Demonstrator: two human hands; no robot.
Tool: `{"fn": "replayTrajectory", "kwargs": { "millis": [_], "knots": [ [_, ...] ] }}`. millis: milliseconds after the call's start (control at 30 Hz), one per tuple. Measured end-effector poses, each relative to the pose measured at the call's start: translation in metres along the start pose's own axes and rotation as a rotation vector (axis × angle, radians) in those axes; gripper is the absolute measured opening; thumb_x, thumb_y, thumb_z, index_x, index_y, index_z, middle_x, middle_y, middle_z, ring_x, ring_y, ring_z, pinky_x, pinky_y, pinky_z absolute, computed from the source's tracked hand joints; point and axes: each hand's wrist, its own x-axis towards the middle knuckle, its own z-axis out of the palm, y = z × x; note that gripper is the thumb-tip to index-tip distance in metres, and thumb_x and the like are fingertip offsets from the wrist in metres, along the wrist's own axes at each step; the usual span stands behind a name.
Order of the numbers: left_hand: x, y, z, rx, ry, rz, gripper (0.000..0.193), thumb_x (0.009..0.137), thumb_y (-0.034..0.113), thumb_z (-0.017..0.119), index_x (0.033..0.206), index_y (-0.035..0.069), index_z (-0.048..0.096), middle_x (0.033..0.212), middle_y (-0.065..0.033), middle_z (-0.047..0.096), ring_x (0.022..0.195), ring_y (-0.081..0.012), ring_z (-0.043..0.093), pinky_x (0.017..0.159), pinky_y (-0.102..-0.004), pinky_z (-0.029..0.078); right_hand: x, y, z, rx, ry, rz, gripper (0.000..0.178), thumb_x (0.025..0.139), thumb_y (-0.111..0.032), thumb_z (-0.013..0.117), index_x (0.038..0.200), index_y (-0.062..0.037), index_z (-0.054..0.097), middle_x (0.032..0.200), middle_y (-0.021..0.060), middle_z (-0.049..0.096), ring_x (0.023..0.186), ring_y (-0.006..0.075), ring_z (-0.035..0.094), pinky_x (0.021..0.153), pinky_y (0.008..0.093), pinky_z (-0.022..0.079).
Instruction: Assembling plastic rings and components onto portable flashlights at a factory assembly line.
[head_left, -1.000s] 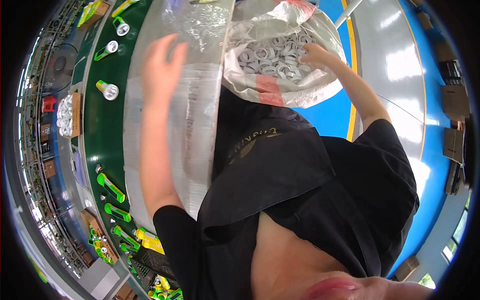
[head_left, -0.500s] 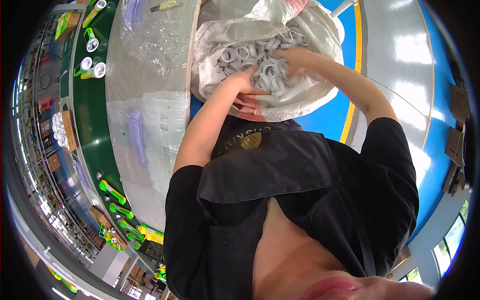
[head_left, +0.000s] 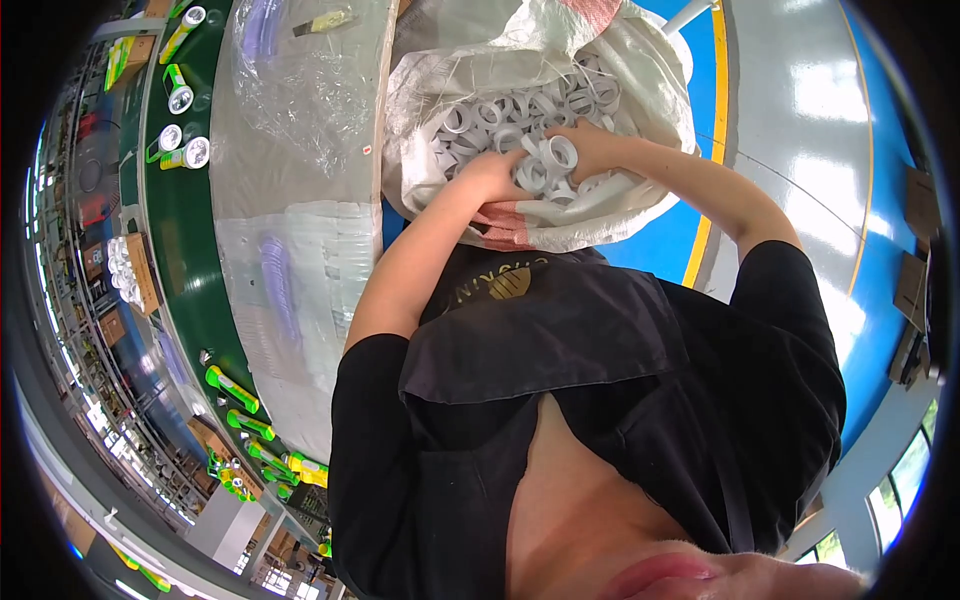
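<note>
Both hands have sunk deeper into the sack (head_left: 640,70); left hand (head_left: 492,172) and right hand (head_left: 585,150) grip half-buried white rings (head_left: 556,155).

Big white woven sack (head_left: 640,190) sits open-mouthed, rim rolled down, slumped on the blue floor right beside the counter; it's stuffed with small white rings (head_left: 480,120), loads of them jumbled at all angles; a few rings bunched up near the front edge.

White rings (head_left: 520,125), white woven sack (head_left: 640,60) – pink stripe, green belt (head_left: 185,220)
</note>
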Motion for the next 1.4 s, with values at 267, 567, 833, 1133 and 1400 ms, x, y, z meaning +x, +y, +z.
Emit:
{"fn": "replayTrajectory", "kwargs": {
  "millis": [267, 567, 833, 1133, 1400],
  "knots": [
    [0.003, -0.003, 0.008, 0.025, 0.119, 0.046, 0.095, 0.057, 0.043, 0.084, 0.140, 0.018, 0.046, 0.111, -0.0241, 0.065, 0.105, -0.0394, 0.062, 0.092, -0.0433, 0.049, 0.007, -0.022, 0.001, -0.156, -0.012, 0.329, 0.088, 0.049, -0.036, 0.086, 0.129, -0.0175, 0.055, 0.120, 0.0275, 0.057, 0.106, 0.0371, 0.061, 0.092, 0.0404, 0.051],
    [0.021, -0.017, 0.027, -0.089, 0.148, -0.057, 0.069, 0.069, 0.028, 0.075, 0.134, 0.026, 0.054, 0.121, -0.0177, 0.063, 0.110, -0.0367, 0.061, 0.094, -0.0435, 0.049, -0.006, -0.058, 0.000, -0.127, 0.056, 0.137, 0.096, 0.057, -0.027, 0.082, 0.143, -0.0299, 0.040, 0.128, 0.0273, 0.042, 0.115, 0.0449, 0.050, 0.095, 0.0461, 0.045],
    [0.009, -0.006, 0.026, -0.098, 0.115, -0.054, 0.058, 0.073, 0.033, 0.071, 0.128, 0.020, 0.059, 0.119, -0.0160, 0.065, 0.109, -0.0349, 0.062, 0.092, -0.0434, 0.050, 0.006, -0.038, 0.025, -0.063, 0.182, 0.016, 0.090, 0.059, -0.034, 0.083, 0.140, -0.0217, 0.045, 0.127, 0.0285, 0.044, 0.121, 0.0435, 0.048, 0.100, 0.0462, 0.043],
    [0.013, -0.021, 0.050, -0.141, 0.378, 0.028, 0.040, 0.073, 0.029, 0.070, 0.112, 0.018, 0.069, 0.102, -0.0183, 0.068, 0.098, -0.0372, 0.064, 0.084, -0.0450, 0.051, 0.012, -0.032, 0.033, 0.038, 0.268, -0.245, 0.080, 0.063, -0.022, 0.081, 0.135, -0.0119, 0.047, 0.129, 0.0234, 0.042, 0.118, 0.0426, 0.050, 0.099, 0.0431, 0.043],
    [-0.001, -0.011, 0.008, -0.165, 0.558, 0.028, 0.028, 0.078, 0.027, 0.063, 0.100, 0.013, 0.071, 0.098, -0.0191, 0.068, 0.095, -0.0384, 0.064, 0.082, -0.0468, 0.052, -0.008, -0.051, -0.011, 0.095, 0.331, -0.324, 0.070, 0.065, -0.012, 0.075, 0.129, -0.0063, 0.048, 0.126, 0.0171, 0.047, 0.118, 0.0364, 0.049, 0.103, 0.0412, 0.041]
  ]
}}
